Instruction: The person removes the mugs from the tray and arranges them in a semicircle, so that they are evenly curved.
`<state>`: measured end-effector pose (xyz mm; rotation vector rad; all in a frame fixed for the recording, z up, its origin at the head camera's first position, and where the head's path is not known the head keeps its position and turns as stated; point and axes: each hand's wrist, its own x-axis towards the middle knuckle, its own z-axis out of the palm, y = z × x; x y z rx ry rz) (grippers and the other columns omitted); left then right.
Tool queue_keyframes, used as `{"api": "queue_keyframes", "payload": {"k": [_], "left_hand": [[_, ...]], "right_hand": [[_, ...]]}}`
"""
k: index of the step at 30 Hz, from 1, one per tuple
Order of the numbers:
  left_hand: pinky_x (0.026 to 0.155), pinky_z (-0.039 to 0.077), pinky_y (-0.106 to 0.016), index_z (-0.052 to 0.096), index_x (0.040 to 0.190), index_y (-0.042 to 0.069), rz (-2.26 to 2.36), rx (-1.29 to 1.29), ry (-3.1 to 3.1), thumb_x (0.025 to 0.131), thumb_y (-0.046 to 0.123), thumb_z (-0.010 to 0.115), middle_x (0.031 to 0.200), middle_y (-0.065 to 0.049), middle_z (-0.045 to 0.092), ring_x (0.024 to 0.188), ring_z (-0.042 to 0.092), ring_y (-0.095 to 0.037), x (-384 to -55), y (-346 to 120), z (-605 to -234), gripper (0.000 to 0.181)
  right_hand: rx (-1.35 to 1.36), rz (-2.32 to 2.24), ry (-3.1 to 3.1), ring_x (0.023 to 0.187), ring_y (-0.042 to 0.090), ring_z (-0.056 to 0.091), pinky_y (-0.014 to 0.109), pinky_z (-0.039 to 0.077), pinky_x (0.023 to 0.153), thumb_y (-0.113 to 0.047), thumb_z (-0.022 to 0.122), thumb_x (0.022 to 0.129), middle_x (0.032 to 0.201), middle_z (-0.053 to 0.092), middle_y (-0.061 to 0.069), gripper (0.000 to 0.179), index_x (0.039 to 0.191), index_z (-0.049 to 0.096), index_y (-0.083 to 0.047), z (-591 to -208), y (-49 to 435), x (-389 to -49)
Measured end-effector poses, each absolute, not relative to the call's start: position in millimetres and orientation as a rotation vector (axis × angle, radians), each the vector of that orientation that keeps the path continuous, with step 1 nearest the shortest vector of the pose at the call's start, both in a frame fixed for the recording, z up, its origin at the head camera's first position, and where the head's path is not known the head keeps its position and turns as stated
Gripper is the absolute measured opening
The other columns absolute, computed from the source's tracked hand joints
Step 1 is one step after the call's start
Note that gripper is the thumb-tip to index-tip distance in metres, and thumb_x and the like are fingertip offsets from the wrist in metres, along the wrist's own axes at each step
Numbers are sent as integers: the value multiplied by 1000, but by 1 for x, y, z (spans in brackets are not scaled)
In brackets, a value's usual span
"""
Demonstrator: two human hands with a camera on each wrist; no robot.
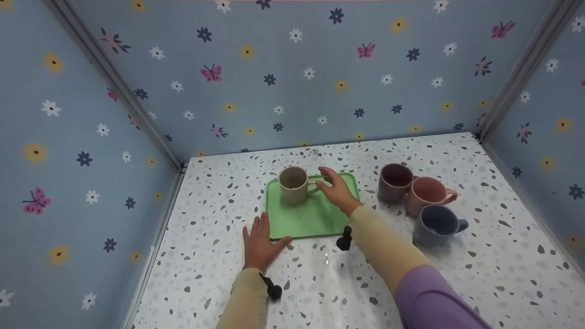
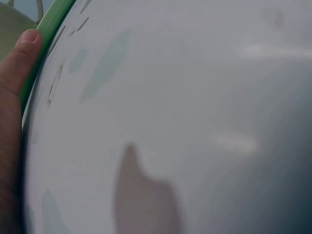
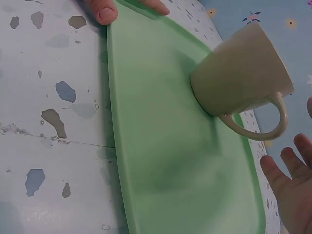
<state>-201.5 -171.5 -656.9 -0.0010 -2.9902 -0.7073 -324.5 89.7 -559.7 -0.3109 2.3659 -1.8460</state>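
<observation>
A beige mug (image 1: 293, 192) stands upright on the left back part of a green tray (image 1: 315, 221), its handle facing right. My right hand (image 1: 339, 192) hovers over the tray just right of that handle. In the right wrist view its fingers (image 3: 275, 175) are spread and apart from the handle. My left hand (image 1: 261, 244) lies at the tray's near left corner, with fingers extended along the left side and the thumb at the front edge. The left wrist view shows only the thumb (image 2: 22, 53) against the green rim.
On the speckled white table (image 1: 210, 256), a maroon mug (image 1: 394, 185), a pink mug (image 1: 425, 198) and a blue mug (image 1: 434, 228) stand close together right of the tray. Flower-patterned walls (image 1: 292, 91) enclose the back and both sides.
</observation>
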Motion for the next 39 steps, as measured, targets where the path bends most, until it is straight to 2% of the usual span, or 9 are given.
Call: {"api": "queue_keyframes", "payload": {"k": [4,9,16,20,26,31,39], "left_hand": [[123,-8,-55,11,162,9,-721,5,-2991,82,85,50,168,-7,17,156,10,-26,-202,-171,-656,118],[123,-9,-55,11,163,10,-741,10,-2979,82,85,51,168,-6,17,156,10,-25,-203,-169,-658,117],[123,-8,-53,10,163,10,-742,5,-2986,80,87,51,168,-4,16,156,9,-24,-203,-171,-658,120],[123,-7,-54,11,163,9,-720,15,-2994,79,88,50,168,-5,18,156,10,-25,-203,-172,-657,121],[123,-7,-54,13,163,9,-721,20,-2993,79,88,51,168,-6,18,156,11,-25,-202,-172,-657,121],[123,-8,-53,12,162,9,-717,31,-3017,79,87,50,168,-5,17,156,9,-24,-200,-172,-657,120],[123,-8,-55,14,162,9,-734,25,-3001,81,85,53,168,-6,17,156,10,-25,-201,-170,-656,118]], "right_hand": [[-320,-1769,2347,146,41,34,52,33,118,-13,58,104,158,37,22,57,155,37,-4,-564,84,-324],[-266,-1798,2332,140,37,43,48,39,114,-9,58,103,150,47,23,49,149,45,-1,-567,75,-322],[-159,-1899,2280,125,29,57,46,49,102,-12,57,104,135,59,16,38,141,56,-4,-572,64,-315],[-125,-1938,2280,120,32,61,47,51,99,-10,56,104,127,62,16,32,136,60,-4,-575,57,-312],[-25,-1970,2328,114,33,63,42,53,93,-9,57,104,116,65,14,26,127,66,-3,-577,49,-310],[4,-1986,2369,111,31,64,40,54,91,-8,58,103,117,68,14,25,124,68,-1,-576,50,-306],[-18,-2045,2347,111,41,62,40,55,86,-4,56,103,117,66,16,22,122,66,3,-579,59,-299]]}}
